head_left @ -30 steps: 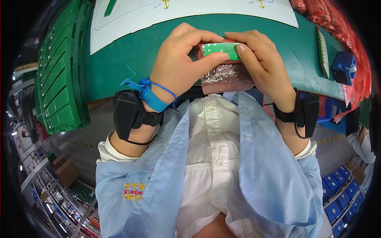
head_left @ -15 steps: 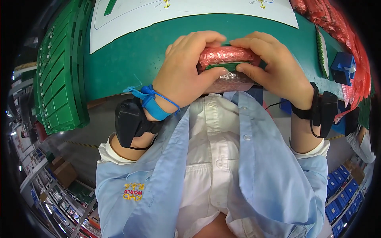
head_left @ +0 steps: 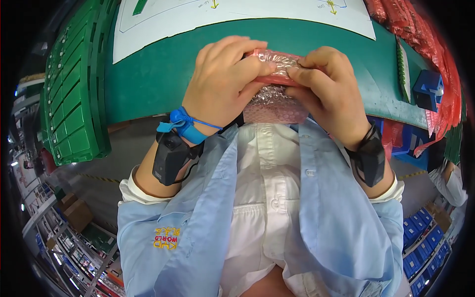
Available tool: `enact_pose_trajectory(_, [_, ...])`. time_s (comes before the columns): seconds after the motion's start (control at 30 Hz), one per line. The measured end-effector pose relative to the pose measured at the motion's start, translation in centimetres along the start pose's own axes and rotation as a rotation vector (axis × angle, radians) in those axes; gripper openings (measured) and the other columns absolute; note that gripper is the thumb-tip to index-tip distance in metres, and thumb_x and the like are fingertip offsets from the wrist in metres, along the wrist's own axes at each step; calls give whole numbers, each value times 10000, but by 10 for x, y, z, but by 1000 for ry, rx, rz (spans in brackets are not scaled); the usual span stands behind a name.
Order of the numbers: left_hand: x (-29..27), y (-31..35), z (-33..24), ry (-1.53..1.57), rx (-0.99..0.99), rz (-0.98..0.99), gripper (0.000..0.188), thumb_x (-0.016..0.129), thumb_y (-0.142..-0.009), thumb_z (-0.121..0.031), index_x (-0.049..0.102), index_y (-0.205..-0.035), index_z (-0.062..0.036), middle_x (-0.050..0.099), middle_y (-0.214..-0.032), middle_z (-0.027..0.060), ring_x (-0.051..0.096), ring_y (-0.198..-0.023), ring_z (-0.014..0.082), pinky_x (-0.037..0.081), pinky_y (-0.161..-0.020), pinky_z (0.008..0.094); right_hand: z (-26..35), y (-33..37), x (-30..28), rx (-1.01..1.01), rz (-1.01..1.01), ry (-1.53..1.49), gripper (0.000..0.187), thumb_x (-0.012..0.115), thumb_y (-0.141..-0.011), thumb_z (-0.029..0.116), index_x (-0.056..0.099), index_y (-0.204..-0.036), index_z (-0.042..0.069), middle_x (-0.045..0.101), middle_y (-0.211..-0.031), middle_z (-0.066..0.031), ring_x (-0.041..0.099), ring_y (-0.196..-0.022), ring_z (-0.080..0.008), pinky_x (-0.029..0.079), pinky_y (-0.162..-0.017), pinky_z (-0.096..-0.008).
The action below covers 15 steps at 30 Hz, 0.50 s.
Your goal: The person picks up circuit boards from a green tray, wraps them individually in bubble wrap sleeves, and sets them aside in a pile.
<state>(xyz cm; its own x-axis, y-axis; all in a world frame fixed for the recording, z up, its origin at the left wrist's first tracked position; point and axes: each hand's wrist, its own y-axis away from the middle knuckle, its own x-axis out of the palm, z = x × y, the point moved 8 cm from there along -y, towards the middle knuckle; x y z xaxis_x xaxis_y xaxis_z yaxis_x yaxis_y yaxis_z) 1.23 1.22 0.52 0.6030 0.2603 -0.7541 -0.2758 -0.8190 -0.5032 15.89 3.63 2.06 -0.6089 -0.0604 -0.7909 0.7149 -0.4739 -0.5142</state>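
Observation:
A pink bubble-wrap bag [head_left: 278,106] lies between my hands at the near edge of the green table, its lower flap hanging toward my shirt. My left hand [head_left: 225,79] grips the rolled upper part of the bag from the left, thumb on top. From the right, my right hand [head_left: 326,89] pinches the same roll with thumb and fingers. Whatever is inside the wrap is hidden now. A blue strap [head_left: 193,129] circles my left wrist, and a black device sits on each forearm.
A white sheet with drawn lines [head_left: 237,12] covers the far table [head_left: 153,89]. Green slotted trays [head_left: 74,94] stand at the left. On the right lie red bubble-wrap bags [head_left: 420,34], a green-and-white strip [head_left: 403,67] and a blue holder [head_left: 428,89]. Another person's sleeve shows far right.
The green board edge seen between the wrap layers is now covered. The bag has turned over in my hands, its flap now showing nearer my body. My right forearm has swung inward.

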Motion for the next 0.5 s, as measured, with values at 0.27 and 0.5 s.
enact_pose_trajectory(0.27, [6,3,-7,37,-28,44,334,793,-703,-150,662,-1011,-139,659,-1103,63,598,-1016,277,428,-874,393,-18,10,7,243,56,-220,367,753,-742,-6,606,-1078,11,626,-1152,-167,633,-1003,-320,521,-865,-351])
enact_pose_trajectory(0.5, [-1,3,12,43,-242,20,354,769,-722,-189,649,-1052,-143,656,-1030,25,597,-981,265,429,-850,387,-25,-7,16,184,23,-329,378,729,-780,-23,593,-1133,-10,619,-1174,-176,633,-1026,-285,510,-875,-332])
